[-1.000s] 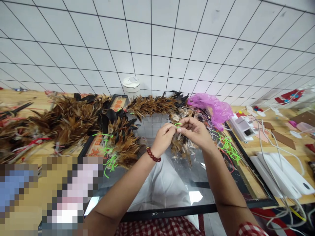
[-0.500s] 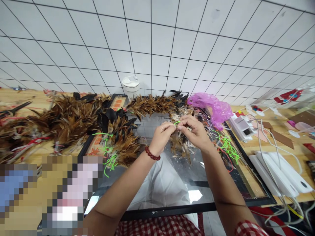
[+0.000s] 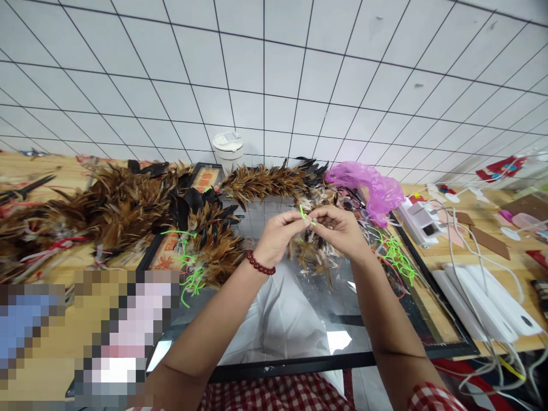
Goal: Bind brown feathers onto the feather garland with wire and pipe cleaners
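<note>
My left hand [image 3: 282,235] and my right hand [image 3: 339,229] meet fingertip to fingertip above the glass tabletop. Between them both pinch a short bright green cord [image 3: 302,212], one end poking up and the other showing by my right fingers. A red bead bracelet circles my left wrist. Just beyond and below my hands lies a loose pile of brown and pale feathers [image 3: 314,260], partly covered by them. To the left rests a bundle of brown and black feathers [image 3: 216,245], with green cords [image 3: 192,274] at its side.
A long feather bundle [image 3: 265,182] lies along the back beside a white lidded container [image 3: 228,149]. More feather bundles [image 3: 124,200] fill the left. On the right are a pink plastic bag [image 3: 368,185], green cords [image 3: 396,254], a power strip [image 3: 422,220] and white devices with cables [image 3: 488,302].
The green cord, a small curve between my fingers before, now has an end standing upright. My left hand has shifted slightly left and the hands are still together.
</note>
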A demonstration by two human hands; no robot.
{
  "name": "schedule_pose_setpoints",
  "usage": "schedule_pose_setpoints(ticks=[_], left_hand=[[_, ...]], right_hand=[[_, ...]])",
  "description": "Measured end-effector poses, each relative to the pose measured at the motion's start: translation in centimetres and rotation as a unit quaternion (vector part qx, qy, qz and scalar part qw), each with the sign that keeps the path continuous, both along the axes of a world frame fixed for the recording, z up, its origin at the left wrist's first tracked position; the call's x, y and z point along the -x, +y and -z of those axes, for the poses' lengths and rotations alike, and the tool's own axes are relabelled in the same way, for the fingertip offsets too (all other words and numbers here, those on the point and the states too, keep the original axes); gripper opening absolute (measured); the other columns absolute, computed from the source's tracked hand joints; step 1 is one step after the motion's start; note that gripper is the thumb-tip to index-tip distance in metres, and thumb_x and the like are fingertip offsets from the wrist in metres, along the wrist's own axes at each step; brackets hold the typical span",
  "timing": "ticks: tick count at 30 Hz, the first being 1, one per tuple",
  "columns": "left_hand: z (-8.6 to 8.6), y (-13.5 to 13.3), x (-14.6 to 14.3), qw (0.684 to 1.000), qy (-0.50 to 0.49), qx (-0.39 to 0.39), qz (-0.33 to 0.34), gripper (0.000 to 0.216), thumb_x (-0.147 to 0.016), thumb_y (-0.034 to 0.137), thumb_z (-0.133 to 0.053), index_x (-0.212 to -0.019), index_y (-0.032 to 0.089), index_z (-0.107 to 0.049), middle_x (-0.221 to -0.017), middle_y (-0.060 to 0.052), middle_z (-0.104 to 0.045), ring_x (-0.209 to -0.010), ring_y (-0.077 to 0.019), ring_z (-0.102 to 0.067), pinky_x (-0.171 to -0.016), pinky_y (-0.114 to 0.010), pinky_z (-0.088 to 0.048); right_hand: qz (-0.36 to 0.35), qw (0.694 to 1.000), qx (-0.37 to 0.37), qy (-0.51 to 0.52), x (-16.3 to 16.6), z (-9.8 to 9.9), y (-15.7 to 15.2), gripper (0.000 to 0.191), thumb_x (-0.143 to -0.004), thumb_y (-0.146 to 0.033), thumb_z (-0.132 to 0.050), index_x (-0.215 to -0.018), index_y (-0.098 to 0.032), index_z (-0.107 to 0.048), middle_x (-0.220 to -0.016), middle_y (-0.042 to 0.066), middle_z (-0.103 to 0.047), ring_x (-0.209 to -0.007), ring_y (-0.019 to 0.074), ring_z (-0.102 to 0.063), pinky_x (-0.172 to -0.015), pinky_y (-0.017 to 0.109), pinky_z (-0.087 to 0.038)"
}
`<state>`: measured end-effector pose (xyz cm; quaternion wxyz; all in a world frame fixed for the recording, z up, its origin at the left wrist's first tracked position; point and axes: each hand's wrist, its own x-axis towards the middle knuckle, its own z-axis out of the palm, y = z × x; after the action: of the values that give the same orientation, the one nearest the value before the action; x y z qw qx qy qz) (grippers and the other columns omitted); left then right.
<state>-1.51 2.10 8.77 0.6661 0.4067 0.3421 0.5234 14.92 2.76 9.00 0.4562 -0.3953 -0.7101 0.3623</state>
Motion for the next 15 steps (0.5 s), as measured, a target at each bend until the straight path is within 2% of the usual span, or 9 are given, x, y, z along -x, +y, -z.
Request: schedule_pose_setpoints(ticks=[3, 10, 15], left_hand=[[0.0, 0.1, 0.2, 0.998, 0.036, -0.045, -0.025, 0.016, -0.062, 0.027, -0.077, -0.070, 0.015, -0.071, -0.076, -0.002, -0.063, -0.072, -0.0108, -0.055, -0.073, -0.025, -0.045], [0.0, 0.3, 0.8, 0.989, 0.079, -0.116, -0.032, 0.009, -0.072, 0.024, -0.066, -0.070, 0.017, -0.071, -0.086, -0.004, -0.064, -0.086, -0.0150, -0.059, -0.083, -0.028, -0.046], [0.2, 0.4, 1.0, 0.977, 0.117, -0.171, -0.058, 0.008, -0.072, 0.026, -0.070, -0.071, 0.018, -0.073, -0.087, -0.005, -0.064, -0.088, -0.0155, -0.059, -0.083, -0.028, -0.047]], right_hand=[[0.005, 0.999, 0.030, 0.031, 0.5, 0.1, -0.1, 0.020, -0.077, -0.036, -0.071, -0.086, -0.018, -0.069, -0.077, 0.003, -0.068, -0.065, 0.0126, -0.060, -0.062, 0.027, -0.050], [-0.021, 0.990, 0.093, 0.107, 1.7, -0.2, -0.3, 0.033, -0.071, -0.039, -0.076, -0.098, -0.021, -0.071, -0.087, 0.004, -0.071, -0.072, 0.0140, -0.064, -0.067, 0.029, -0.054], [-0.011, 0.984, 0.130, 0.123, 1.4, -0.3, -0.3, 0.028, -0.066, -0.038, -0.080, -0.084, -0.019, -0.071, -0.068, 0.001, -0.067, -0.057, 0.0115, -0.060, -0.055, 0.025, -0.050]])
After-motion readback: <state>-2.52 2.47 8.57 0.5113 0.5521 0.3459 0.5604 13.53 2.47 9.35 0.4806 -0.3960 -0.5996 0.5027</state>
